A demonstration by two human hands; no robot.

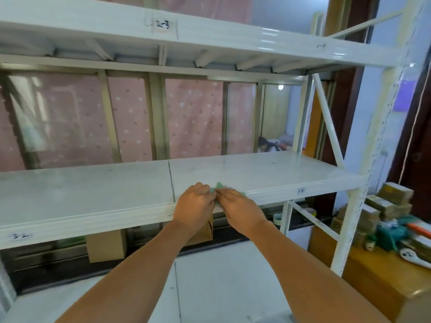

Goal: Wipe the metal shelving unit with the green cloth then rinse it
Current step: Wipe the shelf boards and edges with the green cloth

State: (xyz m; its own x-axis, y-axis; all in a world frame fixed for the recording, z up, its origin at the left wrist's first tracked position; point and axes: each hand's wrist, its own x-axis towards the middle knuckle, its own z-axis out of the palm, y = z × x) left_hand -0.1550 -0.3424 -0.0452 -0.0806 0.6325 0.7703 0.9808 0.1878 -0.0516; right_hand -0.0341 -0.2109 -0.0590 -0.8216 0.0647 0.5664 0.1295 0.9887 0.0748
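Two bare forearms reach forward from the bottom of the head view and meet at the front edge of the middle shelf (93, 197) of the white shelving unit (354, 206). The left hand (194, 205) and the right hand (235, 206) sit knuckle to knuckle, both curled closed on the green cloth (218, 188), which is bunched between them so only a small tuft pokes out just beyond the fingertips. The cloth rests on the shelf close to its front lip, just right of the dark seam (172, 180) that splits the board. Most of the bare shelf runs sideways from that seam, to either side, so the wipe will likely travel along the shelf's length. Neither hand is clearly nearer.
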